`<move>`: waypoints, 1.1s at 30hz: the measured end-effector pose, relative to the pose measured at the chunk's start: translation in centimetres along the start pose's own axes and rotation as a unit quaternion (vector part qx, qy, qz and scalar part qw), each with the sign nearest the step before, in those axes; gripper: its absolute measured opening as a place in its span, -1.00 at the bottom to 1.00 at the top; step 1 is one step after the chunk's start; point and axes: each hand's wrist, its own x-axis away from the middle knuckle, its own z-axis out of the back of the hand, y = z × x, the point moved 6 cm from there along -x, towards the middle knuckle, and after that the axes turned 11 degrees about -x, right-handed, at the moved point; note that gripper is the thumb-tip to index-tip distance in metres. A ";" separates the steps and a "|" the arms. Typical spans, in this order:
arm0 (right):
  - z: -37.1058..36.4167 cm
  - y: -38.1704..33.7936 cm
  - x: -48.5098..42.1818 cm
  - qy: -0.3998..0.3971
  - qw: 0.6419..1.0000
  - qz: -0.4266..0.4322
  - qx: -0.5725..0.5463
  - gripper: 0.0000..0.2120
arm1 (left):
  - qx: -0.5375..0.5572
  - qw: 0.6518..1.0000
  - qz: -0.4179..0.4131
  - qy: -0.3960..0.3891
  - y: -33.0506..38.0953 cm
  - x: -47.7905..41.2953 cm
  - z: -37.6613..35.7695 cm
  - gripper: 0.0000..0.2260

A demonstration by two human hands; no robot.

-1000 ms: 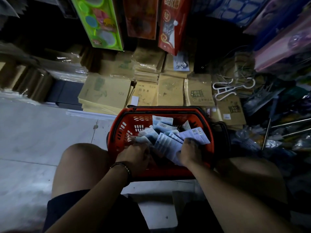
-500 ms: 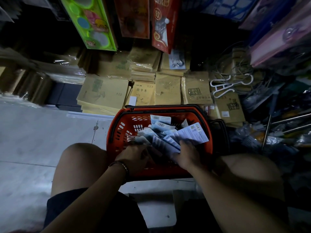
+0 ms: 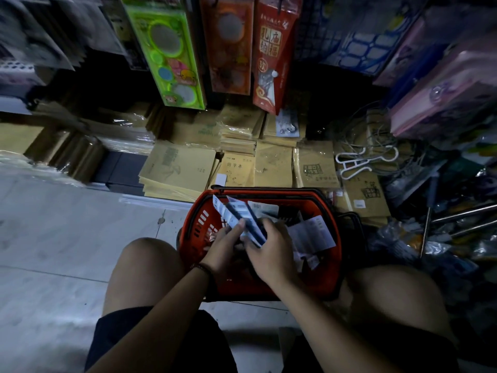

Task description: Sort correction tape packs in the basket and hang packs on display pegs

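Left grip (image 3: pixel 224 244) and right grip (image 3: pixel 271 251) are both closed on a fanned bundle of packs (image 3: pixel 236 215). The bundle is held just above the basket (image 3: pixel 192 224), toward its left side. Loose packs (image 3: pixel 312 234) lie inside at right.

Risks: the fan looks loose, so slick cards could slide apart and drop back in, or go over the rim onto the floor (image 3: pixel 67 238). Dim light could cause mis-sorting. Can't pick out the pegs here.

Packs: flat, thin, rectangular, glossy printed card, white and blue. Basket: rigid red plastic with slotted walls. Floor: pale smooth tile.
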 end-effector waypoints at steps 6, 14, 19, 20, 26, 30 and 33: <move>-0.5 -1.6 1.4 -0.050 0.998 0.024 -0.017 -0.50 | -0.024 0.995 -0.076 -0.055 0.3 0.8 0.1 -0.41; -0.2 -0.5 2.0 -0.131 0.990 -0.028 -0.043 -0.15 | -0.047 0.996 -0.068 -0.024 0.9 1.1 0.5 -0.45; -2.6 0.4 3.2 -0.179 0.974 -0.094 -0.105 0.00 | -0.025 0.998 -0.064 0.009 0.8 0.8 1.1 -0.52; -2.9 0.4 3.3 -0.171 0.971 -0.094 -0.141 -0.05 | -0.014 0.998 -0.060 0.014 0.7 0.7 1.3 -0.57; -1.8 0.5 2.1 -0.098 0.980 -0.054 -0.165 -0.40 | 0.006 0.997 -0.069 0.033 1.2 0.9 2.1 -0.64; 0.1 0.2 1.5 -0.079 0.992 -0.028 -0.090 -0.43 | -0.025 0.995 -0.088 0.039 2.1 1.6 2.0 -0.70; 1.7 -0.7 1.1 -0.064 0.996 -0.016 -0.061 -0.40 | -0.042 0.993 -0.106 0.037 3.4 2.2 1.8 -0.57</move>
